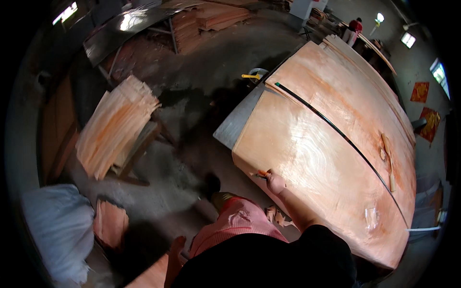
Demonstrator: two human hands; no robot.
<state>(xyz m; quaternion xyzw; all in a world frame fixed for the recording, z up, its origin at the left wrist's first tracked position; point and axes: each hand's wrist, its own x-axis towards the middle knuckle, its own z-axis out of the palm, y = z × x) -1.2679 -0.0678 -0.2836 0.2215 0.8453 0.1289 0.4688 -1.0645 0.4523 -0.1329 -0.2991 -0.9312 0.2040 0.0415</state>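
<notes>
My right hand is closed round a small tool with an orange part at the near left edge of the big wooden table stack. Its kind is too small to make out. Beneath that hand lies a broad sheet of pale wood veneer. A long dark strip runs across the stack, well beyond the hand. My left hand hangs low beside my hip, and its fingers are not clear. Nearest to it is a piece of reddish veneer at the lower edge of the picture.
A veneer pile rests on a low wooden stand to the left. A white sack and a reddish wood piece lie near left. A bucket with a yellow-handled tool stands beyond the table. Far back, a person in red stands.
</notes>
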